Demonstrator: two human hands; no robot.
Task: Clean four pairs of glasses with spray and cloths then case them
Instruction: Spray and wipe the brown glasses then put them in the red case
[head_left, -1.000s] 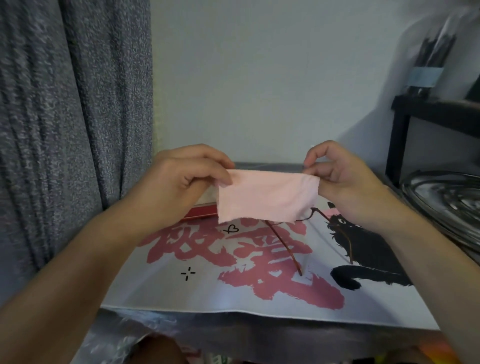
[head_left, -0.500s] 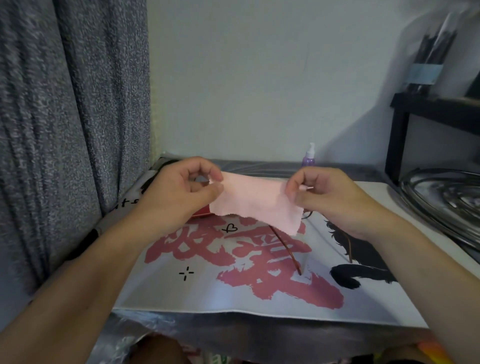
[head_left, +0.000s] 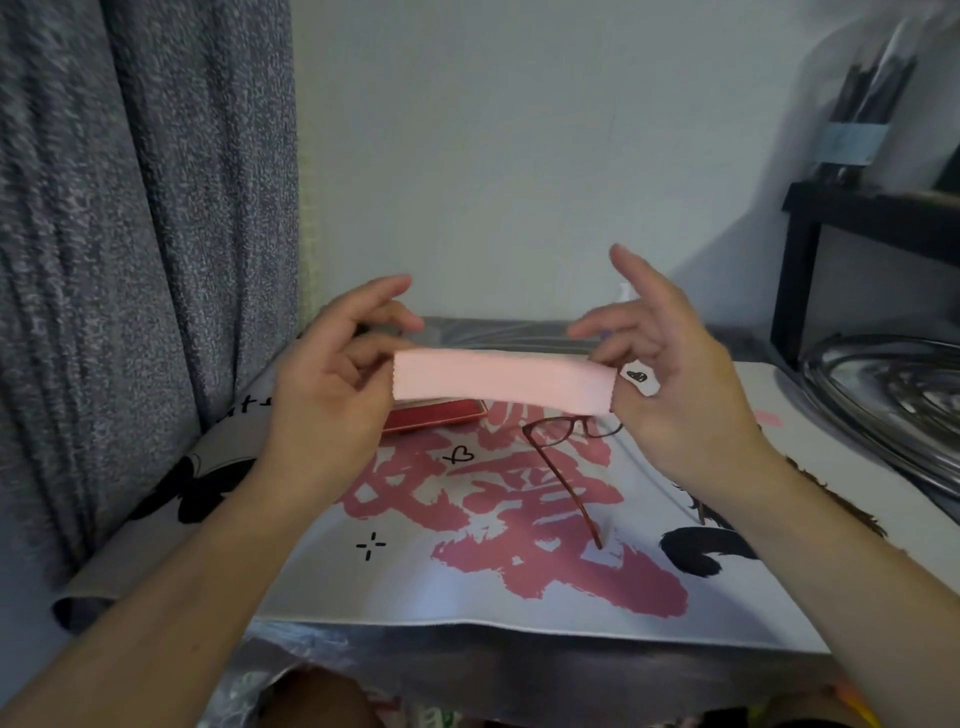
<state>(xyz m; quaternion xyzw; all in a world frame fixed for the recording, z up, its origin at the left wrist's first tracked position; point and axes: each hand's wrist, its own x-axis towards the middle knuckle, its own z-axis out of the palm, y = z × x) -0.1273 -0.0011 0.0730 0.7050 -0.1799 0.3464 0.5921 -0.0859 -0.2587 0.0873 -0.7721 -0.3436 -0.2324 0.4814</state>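
head view | both hands (head_left: 332, 395) (head_left: 675, 395) pinch pink cloth (head_left: 501, 382) | red case (head_left: 436, 413) contents hidden

1. The printed mat (head_left: 322, 582) carries large brush-style characters (head_left: 519, 519) in pink-red across its middle; they look like Chinese script, but the strokes are partly covered and cannot be read with certainty.
2. A small black outlined heart (head_left: 459, 455) is drawn on the mat just above those characters.
3. A small black four-dash sparkle mark (head_left: 370, 544) stands on the mat to their left.
4. A further small black mark (head_left: 637, 375) shows on the mat at the far side; it is too small to read.
5. The pale blue label (head_left: 847, 143) on the container at upper right shows no legible writing.
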